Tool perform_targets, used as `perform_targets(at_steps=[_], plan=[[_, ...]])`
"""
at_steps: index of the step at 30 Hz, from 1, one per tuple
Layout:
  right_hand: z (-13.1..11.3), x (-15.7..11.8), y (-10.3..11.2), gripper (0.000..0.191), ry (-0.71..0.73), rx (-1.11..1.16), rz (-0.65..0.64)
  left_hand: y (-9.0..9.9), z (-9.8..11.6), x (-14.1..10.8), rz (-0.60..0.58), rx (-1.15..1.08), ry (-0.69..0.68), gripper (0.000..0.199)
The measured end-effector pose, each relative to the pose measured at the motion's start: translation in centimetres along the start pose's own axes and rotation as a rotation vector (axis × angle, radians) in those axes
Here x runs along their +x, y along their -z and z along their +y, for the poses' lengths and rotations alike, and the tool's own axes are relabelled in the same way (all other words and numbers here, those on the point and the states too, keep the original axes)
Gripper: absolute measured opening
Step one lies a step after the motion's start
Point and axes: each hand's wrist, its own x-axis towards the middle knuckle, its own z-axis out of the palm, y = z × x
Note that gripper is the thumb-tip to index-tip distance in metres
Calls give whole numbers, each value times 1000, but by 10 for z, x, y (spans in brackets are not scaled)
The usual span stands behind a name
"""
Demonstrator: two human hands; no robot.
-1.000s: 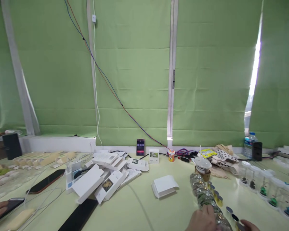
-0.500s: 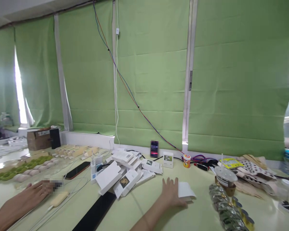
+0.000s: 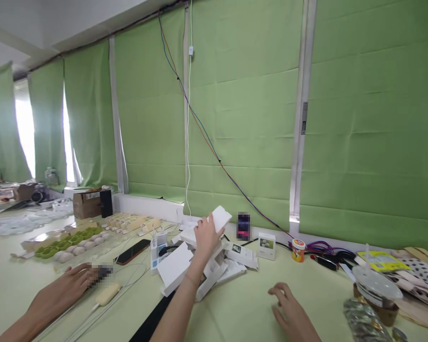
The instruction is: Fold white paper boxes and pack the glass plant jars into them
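Observation:
My left hand (image 3: 207,236) is closed on a small white box (image 3: 221,219), lifted over a pile of white boxes. Its fingers wrap the left side of the box. Below it lie several open and flattened white cartons (image 3: 175,267), some with a printed picture. Low in the view, my right hand (image 3: 286,304) hovers over or rests on the pale table with its fingers loosely bent and apart, holding nothing. A small white box with a picture (image 3: 267,246) stands upright behind it.
At left, another person's hand (image 3: 66,287) rests on a blurred object. Near it are a phone (image 3: 133,251), a yellow power bank (image 3: 108,294) and a green egg-shaped tray (image 3: 71,241). A lidded cup (image 3: 377,287) and an orange tub (image 3: 298,251) stand at right.
My left hand has taken the white box from the table at right and carried it left and up over the pile. My right hand has come into view. The view has turned slightly left.

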Motion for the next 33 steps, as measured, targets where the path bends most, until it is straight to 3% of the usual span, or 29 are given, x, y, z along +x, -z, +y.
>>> perform_targets(at_steps=[3, 6, 8, 10, 12, 15, 18, 23, 27, 30, 32, 33], plan=[[13, 46, -11, 33, -108, -55, 56, -11, -31, 27, -101, 80, 5, 63], [26, 87, -19, 40, -207, -151, 176, -23, -35, 26, -116, 91, -40, 62], [33, 113, -22, 45, -284, -232, 219, -28, -25, 5, -24, 35, -115, 55], [38, 136, -22, 50, -365, -319, 217, -33, -7, -28, -4, -78, -210, 45], [41, 154, -19, 53, -409, -404, 151, -40, 10, -67, -83, -212, -396, 42], [44, 165, -9, 45, -357, -490, -22, -55, 27, -120, -216, -381, -597, 40], [44, 156, 3, 31, -261, -508, -94, -68, 32, -147, -341, -502, -635, 35], [37, 111, 24, 32, -170, -453, -97, -68, 37, -147, -460, -817, -389, 50], [14, 72, 50, 26, -59, -31, -249, -56, 44, -137, -693, -1142, -234, 84], [-5, 44, 63, 21, 108, 339, -377, -45, 50, -132, -1009, -1287, -317, 112], [-10, 25, 62, 24, 149, 489, -380, -36, 55, -133, -1146, -1295, -412, 110], [-9, 16, 57, 27, 139, 539, -343, -32, 57, -134, -1152, -1285, -426, 104]])
